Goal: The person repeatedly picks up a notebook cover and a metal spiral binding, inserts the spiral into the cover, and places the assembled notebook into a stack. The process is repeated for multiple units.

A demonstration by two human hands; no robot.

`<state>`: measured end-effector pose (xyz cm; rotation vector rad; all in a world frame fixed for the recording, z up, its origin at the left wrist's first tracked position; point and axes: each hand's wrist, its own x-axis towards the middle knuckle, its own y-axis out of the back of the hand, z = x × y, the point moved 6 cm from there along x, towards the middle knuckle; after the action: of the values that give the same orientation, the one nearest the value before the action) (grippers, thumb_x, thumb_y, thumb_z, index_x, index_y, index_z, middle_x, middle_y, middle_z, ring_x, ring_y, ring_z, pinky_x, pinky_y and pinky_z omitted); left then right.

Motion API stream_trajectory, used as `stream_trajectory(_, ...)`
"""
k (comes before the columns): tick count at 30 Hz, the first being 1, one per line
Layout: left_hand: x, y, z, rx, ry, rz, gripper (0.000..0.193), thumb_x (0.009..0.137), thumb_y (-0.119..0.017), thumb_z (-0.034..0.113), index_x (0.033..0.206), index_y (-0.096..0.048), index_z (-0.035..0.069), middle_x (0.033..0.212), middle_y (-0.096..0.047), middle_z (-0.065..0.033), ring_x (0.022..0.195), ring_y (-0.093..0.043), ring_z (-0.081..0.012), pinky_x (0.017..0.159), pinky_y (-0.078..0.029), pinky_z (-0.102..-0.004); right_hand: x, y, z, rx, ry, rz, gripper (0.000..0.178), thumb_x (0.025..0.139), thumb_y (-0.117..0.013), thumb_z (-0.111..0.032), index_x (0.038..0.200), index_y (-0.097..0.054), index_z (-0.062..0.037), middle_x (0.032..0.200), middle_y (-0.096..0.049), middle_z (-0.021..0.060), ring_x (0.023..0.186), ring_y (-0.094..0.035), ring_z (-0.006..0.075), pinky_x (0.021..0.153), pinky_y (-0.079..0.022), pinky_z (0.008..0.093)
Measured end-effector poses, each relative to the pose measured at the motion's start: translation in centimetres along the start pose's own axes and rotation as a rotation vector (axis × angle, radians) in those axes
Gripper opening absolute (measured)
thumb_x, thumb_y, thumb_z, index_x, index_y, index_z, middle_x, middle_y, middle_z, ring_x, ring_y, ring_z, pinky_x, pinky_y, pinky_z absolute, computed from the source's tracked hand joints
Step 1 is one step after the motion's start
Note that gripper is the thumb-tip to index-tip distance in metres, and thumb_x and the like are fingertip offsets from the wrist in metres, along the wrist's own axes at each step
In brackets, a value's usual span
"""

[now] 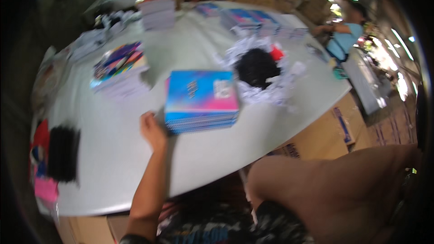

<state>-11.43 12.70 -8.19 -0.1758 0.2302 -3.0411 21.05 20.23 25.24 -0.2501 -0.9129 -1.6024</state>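
Note:
A neat stack of blue and pink notebooks [201,92] lies near the middle of the table. My left hand [153,129] is at the stack's near left corner, its palm side toward the edges. It is loosely open, though the fingers are blurred and I cannot tell whether they touch the stack. My right arm [316,190] fills the lower right, bent and close to the camera; its hand lies outside the picture. Just right of the stack, a black bundle [257,68] sits among crumpled white paper scraps [248,97], with a small red piece beside it.
Colourful books [120,63] stand in a pile at the left. Black stacked items [63,153] lie at the near left edge. More notebooks [251,20] and a tall pale stack [157,14] are at the back. Two people work beyond the table. Cardboard boxes [316,135] stand below its right edge.

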Motion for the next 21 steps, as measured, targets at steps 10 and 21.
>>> stream_trajectory(10,5.6,-0.1,13.8,0.483,-0.997,0.036,0.014,0.08,-0.055,0.007,0.092,-0.061,0.003,0.089,-0.06,-0.0141,0.085,-0.055,-0.0301,0.07,-0.043,-0.0357,1.1,-2.4,0.1,-0.018,-0.029,-0.038,0.037,0.087,-0.043,-0.019,0.115,-0.045,0.0059,0.104,-0.057,0.0198,0.1,-0.053,0.0279,0.092,-0.037,0.037)
stream_trajectory(21,16.4,-3.1,16.1,1.052,-0.801,-0.526,0.023,0.085,-0.052,0.021,0.103,-0.061,0.01,0.095,-0.062,-0.0144,0.087,-0.058,-0.034,0.075,-0.045,-0.0398,-9.4,-13.0,-4.3,0.527,-1.28,0.521,0.031,0.082,-0.05,-0.009,0.108,-0.05,0.0093,0.105,-0.057,0.0221,0.093,-0.053,0.0255,0.086,-0.04,0.0345)
